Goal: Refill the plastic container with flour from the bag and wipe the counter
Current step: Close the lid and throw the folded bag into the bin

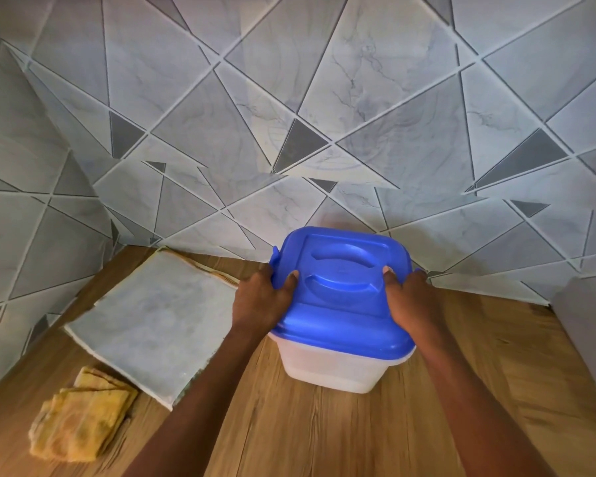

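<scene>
A white translucent plastic container point(334, 368) with a blue lid point(341, 280) stands on the wooden counter point(289, 435), tilted toward me. My left hand point(260, 299) grips the lid's left edge, thumb on top. My right hand point(412, 301) grips the right edge the same way. A folded yellow cloth point(80, 421) lies at the counter's front left. No flour bag is in view.
A flat grey slab point(152, 321), patterned like the wall tiles, lies on the counter left of the container. Tiled walls close in the counter at the back, the left and the right point(585, 339).
</scene>
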Available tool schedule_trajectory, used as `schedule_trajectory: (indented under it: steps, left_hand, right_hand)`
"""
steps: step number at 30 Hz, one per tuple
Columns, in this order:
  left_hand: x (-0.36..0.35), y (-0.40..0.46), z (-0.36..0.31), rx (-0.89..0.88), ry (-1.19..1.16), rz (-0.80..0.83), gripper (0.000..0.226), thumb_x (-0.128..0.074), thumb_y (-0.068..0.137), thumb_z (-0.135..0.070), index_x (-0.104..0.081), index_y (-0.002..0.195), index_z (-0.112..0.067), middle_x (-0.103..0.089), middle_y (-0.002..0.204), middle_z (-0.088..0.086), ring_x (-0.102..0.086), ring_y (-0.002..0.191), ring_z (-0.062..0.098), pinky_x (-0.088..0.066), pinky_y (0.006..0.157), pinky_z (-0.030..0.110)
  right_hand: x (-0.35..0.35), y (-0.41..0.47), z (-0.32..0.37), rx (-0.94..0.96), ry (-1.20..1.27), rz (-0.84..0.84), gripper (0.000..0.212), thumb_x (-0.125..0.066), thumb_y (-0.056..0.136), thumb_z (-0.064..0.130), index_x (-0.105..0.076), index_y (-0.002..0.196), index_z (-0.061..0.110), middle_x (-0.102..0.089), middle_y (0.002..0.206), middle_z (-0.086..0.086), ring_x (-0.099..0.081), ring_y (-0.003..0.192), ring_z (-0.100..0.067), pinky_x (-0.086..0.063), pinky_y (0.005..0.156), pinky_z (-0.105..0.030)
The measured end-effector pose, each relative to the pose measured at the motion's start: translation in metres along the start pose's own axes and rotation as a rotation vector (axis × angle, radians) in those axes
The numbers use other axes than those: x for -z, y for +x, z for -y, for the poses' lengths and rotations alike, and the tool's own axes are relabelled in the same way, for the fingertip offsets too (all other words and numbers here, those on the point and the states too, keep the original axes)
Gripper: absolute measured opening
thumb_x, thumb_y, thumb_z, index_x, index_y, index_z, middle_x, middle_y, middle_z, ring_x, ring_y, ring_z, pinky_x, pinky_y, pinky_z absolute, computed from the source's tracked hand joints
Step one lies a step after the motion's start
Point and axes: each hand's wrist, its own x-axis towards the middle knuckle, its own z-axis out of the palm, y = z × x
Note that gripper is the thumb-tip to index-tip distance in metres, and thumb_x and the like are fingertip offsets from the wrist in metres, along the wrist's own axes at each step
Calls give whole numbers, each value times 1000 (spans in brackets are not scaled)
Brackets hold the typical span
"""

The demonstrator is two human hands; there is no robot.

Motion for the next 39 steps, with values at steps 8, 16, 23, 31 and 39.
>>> schedule_trajectory:
  steps: [8,16,23,31,39]
  left_hand:
    - [-22,-25,5,30,-627,-61,64,-75,87,-23,-45,140,-43,-58,124,-30,-59,108,-15,-49,89,9]
    - [-49,-10,-11,-5,-623,-64,77,-73,83,-46,-36,150,-37,-55,134,-24,-55,122,2,-47,101,22]
    - [-66,21,-23,7,-594,-59,76,-67,82,-53,-36,150,-38,-54,140,-12,-55,126,16,-49,105,46]
    - [-68,30,-33,23,-582,-56,70,-67,91,-41,-35,152,-32,-52,142,-8,-54,127,18,-48,102,32]
    - [-57,1,-30,34,-502,-19,64,-48,95,-62,-27,151,-38,-52,141,0,-56,121,24,-51,96,34]
  right_hand:
    - [-6,-40,-33,140,290,-62,80,-58,95,55,-19,161,32,-35,161,3,-37,146,-21,-36,114,-36]
    - [9,-5,-33,128,342,-86,67,-60,99,41,-29,159,32,-48,154,2,-48,138,-20,-41,113,-37]
    - [11,34,-35,130,360,-92,70,-60,98,46,-29,159,30,-47,153,-2,-47,138,-21,-41,113,-38]
    - [15,47,-30,157,313,-72,70,-55,100,48,-25,160,29,-41,159,1,-43,143,-23,-36,111,-32]
    - [-1,-8,-40,95,589,-251,73,-59,89,68,-47,146,24,-57,143,0,-55,131,-20,-47,110,-44]
